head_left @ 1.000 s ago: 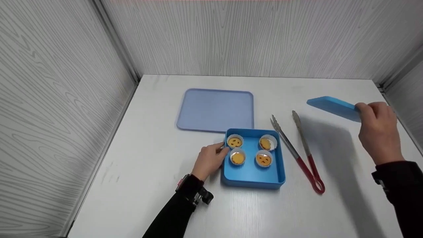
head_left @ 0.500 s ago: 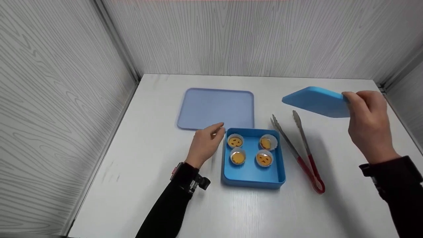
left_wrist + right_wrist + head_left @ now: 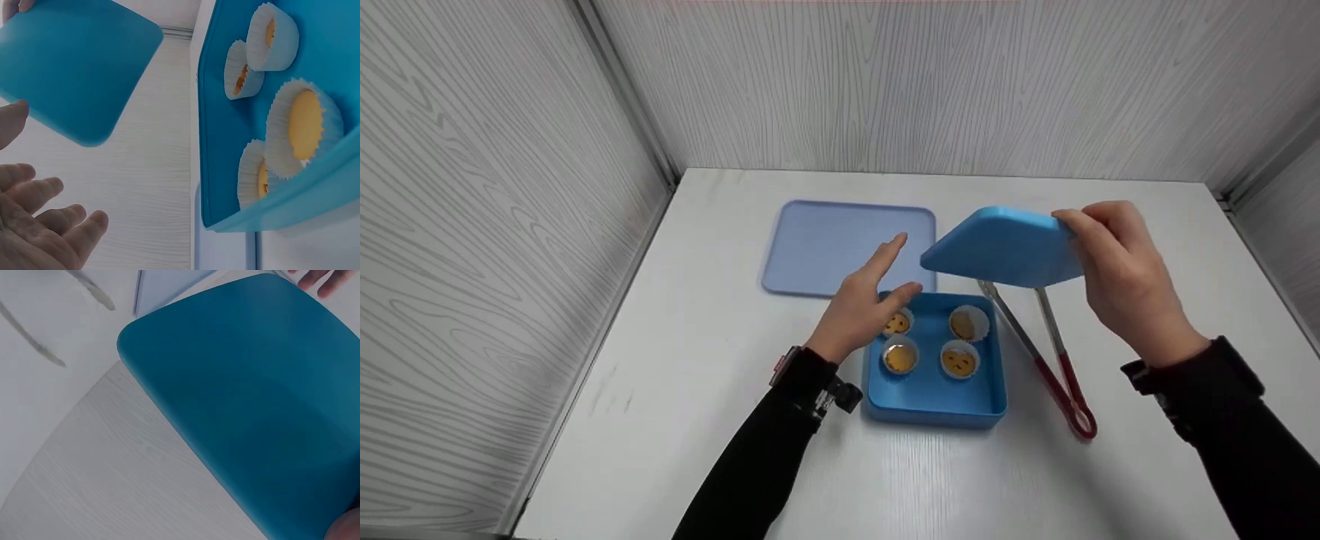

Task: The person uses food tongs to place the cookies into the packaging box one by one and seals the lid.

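Observation:
A blue box (image 3: 937,397) stands on the table with several small tarts in white paper cups (image 3: 959,360) inside, one of them partly behind my left hand. My left hand (image 3: 862,311) is spread over the box's far left corner, thumb and fingers apart, holding nothing. Up in the air, my right hand (image 3: 1129,277) pinches a flat blue lid (image 3: 1005,247) by its right edge. The lid is tilted, above and behind the box, and apart from my left fingers in the left wrist view.
Metal tongs (image 3: 1057,382) with red handles lie spread to the right of the box, their tips partly behind the lid. A pale blue-grey tray (image 3: 825,247) lies behind the box. Wood-grain panels (image 3: 855,90) wall the table at the back and sides.
My right hand has brought the lid leftward, toward the box. My left hand has let go of the box's left side, moved up and right, and spread its fingers. Box and tongs stay put.

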Demonstrator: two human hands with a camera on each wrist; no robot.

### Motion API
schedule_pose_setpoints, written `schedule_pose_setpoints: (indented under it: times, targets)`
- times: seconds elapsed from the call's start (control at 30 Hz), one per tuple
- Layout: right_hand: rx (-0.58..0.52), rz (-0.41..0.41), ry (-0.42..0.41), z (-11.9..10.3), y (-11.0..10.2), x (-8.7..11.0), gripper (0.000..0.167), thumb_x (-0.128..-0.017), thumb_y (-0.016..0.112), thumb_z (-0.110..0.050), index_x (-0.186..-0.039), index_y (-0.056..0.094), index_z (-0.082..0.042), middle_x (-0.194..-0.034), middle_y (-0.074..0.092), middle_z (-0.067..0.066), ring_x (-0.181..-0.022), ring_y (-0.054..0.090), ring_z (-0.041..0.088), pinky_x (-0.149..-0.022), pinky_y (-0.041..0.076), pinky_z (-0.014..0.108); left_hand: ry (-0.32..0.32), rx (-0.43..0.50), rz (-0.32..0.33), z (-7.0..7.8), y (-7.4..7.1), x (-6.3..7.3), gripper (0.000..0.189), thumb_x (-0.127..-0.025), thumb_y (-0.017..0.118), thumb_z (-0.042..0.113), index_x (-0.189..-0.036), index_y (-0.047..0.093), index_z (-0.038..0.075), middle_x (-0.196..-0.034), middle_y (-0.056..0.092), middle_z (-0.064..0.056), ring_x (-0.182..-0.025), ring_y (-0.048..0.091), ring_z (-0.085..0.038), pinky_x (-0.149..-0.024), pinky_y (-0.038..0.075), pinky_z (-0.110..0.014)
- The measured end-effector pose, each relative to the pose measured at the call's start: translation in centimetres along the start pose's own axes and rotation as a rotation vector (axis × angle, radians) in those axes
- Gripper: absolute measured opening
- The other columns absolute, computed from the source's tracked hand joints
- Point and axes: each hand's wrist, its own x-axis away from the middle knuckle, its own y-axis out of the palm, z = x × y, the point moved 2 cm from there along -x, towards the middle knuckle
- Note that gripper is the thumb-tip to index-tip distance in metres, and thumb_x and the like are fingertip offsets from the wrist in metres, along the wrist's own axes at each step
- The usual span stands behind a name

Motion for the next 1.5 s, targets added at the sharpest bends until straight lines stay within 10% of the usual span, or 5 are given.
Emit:
schedule_pose_setpoints:
  times: [0.27,0.43,0.8,1.1,1.5]
  targets:
    - [-0.040,-0.084,-0.046,-1.3,1.2,-0.5,0.040,-0.094,0.060,0.014,-0.132,0.062,0.001,-0.112,0.054,0.022,-0.099,0.055,0.030,-0.098,0.052,0.033,0.110,0.098,0.001,1.0,0.4,-0.2,0.045,-0.106,0.055,0.032,-0.147,0.055,0.014,-0.142,0.062,-0.006,-0.132,0.057,-0.011,-0.107,0.046,-0.023]
    - [-0.054,-0.124,-0.046,-1.5,1.5,-0.7,0.040,-0.096,0.060,0.008,-0.136,0.060,0.003,-0.115,0.054,0.023,-0.103,0.056,0.029,-0.107,0.031,0.009,0.109,0.195,0.029,1.2,0.0,0.0,0.024,-0.104,0.062,0.020,-0.124,0.069,0.010,-0.115,0.072,-0.004,-0.103,0.069,-0.009,-0.091,0.056,-0.026]
    - [-0.117,-0.100,0.019,-0.8,2.6,-0.8,0.048,-0.098,0.062,0.003,-0.145,0.056,-0.001,-0.123,0.055,0.023,-0.107,0.056,0.029,-0.102,0.034,0.010,0.086,0.294,0.008,1.2,-0.3,0.6,0.024,-0.106,0.057,0.022,-0.125,0.062,0.008,-0.115,0.069,-0.007,-0.106,0.067,-0.014,-0.096,0.054,-0.034]
    - [-0.367,-0.141,0.392,1.3,3.5,0.8,0.063,-0.105,0.057,-0.013,-0.162,0.031,-0.016,-0.147,0.048,0.023,-0.128,0.056,0.037,-0.105,0.044,0.064,-0.040,0.495,0.049,0.8,-0.7,0.9,0.027,-0.106,0.058,0.021,-0.125,0.061,0.003,-0.115,0.069,-0.013,-0.112,0.067,-0.023,-0.098,0.055,-0.041]
    - [-0.737,-0.391,0.799,1.3,5.4,2.9,0.083,-0.105,0.053,-0.044,-0.162,-0.007,-0.044,-0.158,0.030,0.035,-0.141,0.039,0.053,-0.101,0.040,0.074,-0.243,0.684,0.110,0.4,-0.4,1.1,0.034,-0.105,0.060,0.021,-0.133,0.061,0.002,-0.114,0.073,-0.012,-0.106,0.070,-0.024,-0.085,0.058,-0.034]
